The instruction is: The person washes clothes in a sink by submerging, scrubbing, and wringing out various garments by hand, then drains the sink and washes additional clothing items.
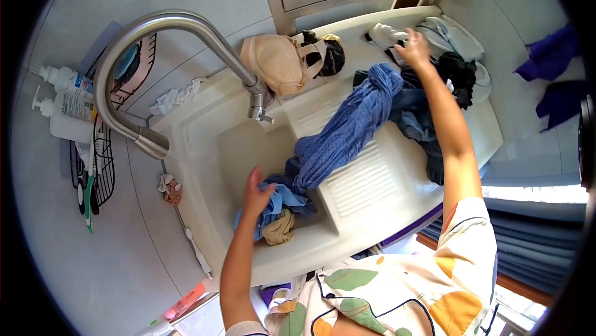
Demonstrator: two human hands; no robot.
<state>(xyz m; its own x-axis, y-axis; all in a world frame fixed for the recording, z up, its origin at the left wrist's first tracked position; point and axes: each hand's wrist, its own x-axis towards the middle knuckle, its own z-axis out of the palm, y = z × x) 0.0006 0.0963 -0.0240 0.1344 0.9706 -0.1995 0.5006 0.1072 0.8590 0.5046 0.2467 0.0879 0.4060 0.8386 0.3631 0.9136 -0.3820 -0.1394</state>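
My left hand is over the sink basin, fingers apart, just above or touching a light blue cloth. A tan cloth lies beside it in the basin. From the basin a twisted blue garment stretches up across the ribbed washboard. My right hand reaches to the back right with its fingers spread. It is next to a crumpled white item; whether they touch, I cannot tell. Dark clothes and a blue-grey garment lie below that hand.
A tall curved faucet arches over the basin's left side. A beige bra sits on the back ledge. Pump bottles and a black wire rack are on the left wall. Purple cloths hang at right.
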